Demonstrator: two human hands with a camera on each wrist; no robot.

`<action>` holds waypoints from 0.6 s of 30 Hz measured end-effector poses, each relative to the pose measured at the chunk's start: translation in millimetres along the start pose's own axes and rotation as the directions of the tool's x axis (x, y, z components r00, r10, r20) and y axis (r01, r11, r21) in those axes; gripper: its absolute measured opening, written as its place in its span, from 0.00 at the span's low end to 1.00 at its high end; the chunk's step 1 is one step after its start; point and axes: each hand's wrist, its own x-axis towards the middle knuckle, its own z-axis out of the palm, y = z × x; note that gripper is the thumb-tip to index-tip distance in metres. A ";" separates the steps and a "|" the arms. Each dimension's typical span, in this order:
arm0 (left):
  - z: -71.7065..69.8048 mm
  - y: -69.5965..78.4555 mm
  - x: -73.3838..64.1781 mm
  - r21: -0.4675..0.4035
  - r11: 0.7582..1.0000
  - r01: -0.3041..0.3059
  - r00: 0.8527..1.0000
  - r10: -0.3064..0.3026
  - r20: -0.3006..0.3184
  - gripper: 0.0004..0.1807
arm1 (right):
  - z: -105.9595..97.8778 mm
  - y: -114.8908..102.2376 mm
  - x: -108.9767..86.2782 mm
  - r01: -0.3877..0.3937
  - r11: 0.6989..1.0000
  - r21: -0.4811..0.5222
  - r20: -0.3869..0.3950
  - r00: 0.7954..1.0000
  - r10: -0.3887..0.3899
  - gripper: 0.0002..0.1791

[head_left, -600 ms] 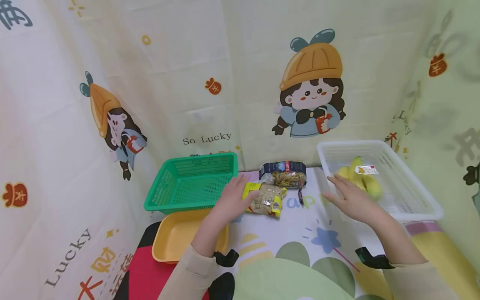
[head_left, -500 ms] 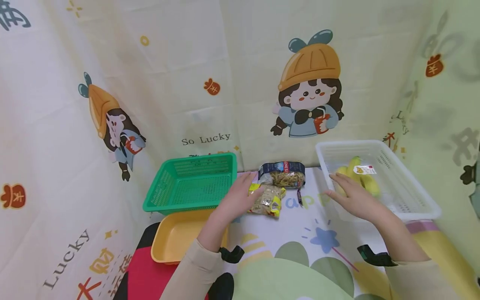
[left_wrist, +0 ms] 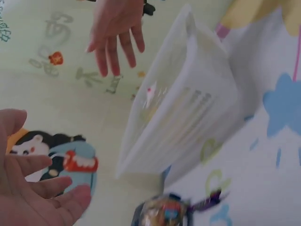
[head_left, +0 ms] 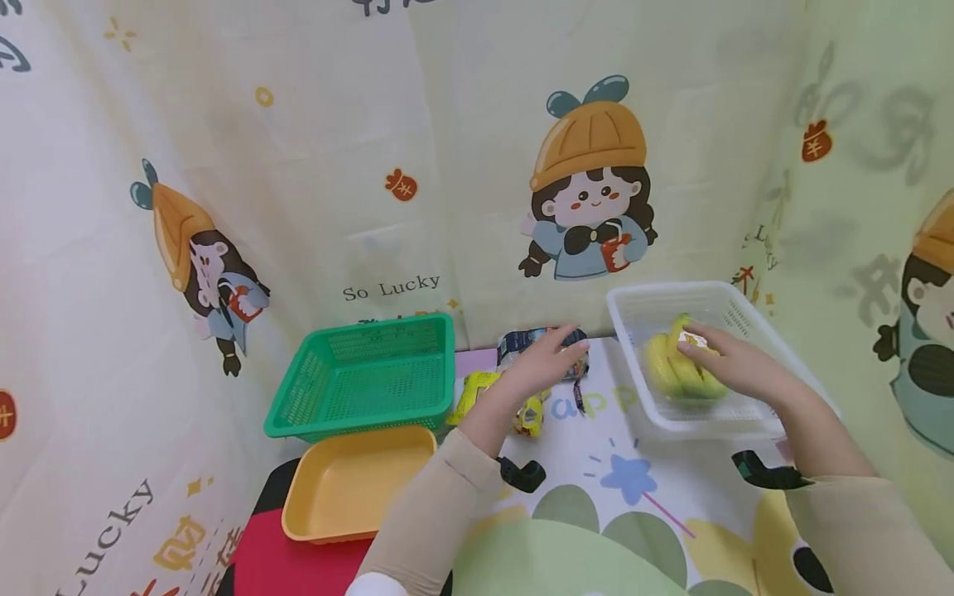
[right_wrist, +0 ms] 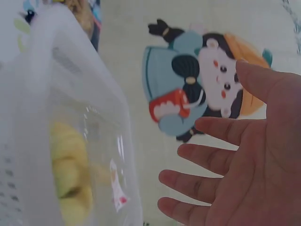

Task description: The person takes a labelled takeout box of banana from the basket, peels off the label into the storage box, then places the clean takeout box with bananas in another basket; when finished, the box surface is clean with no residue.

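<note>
In the head view my right hand is held over the white plastic basket, its fingertips overlapping the bananas inside. The bananas are in clear wrap with a small label. The right wrist view shows that hand with spread fingers and nothing in the palm, beside the basket. My left hand hovers with fingers extended in front of a dark pasta bag and a yellow-edged clear food packet, partly hiding both. Nothing lies in the left hand in the left wrist view.
A green basket stands at the back left, and an orange-yellow tray sits in front of it. A small dark wrapped stick lies by the pasta bag. Printed cloth walls enclose the table at the back and sides.
My left hand has moved right, from over the yellow-edged packet to in front of the pasta bag. My right hand has shifted further over the bananas. The head view has turned slightly right.
</note>
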 end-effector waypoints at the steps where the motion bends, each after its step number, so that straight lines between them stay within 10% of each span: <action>1: 5.7 4.4 5.4 -0.046 0.999 0.012 1.000 -0.012 0.000 0.34 | -4.8 4.6 1.5 -0.022 1.000 0.005 0.014 1.000 0.022 0.42; 11: 69.9 35.1 62.3 -0.273 0.957 0.099 0.992 -0.117 -0.051 0.29 | -39.5 54.8 22.8 -0.188 0.971 0.149 0.138 0.976 0.168 0.50; 18: 103.1 50.2 85.3 -0.396 0.902 0.171 0.969 -0.226 -0.099 0.30 | -43.4 82.4 32.1 -0.343 0.889 0.302 0.269 0.926 0.265 0.55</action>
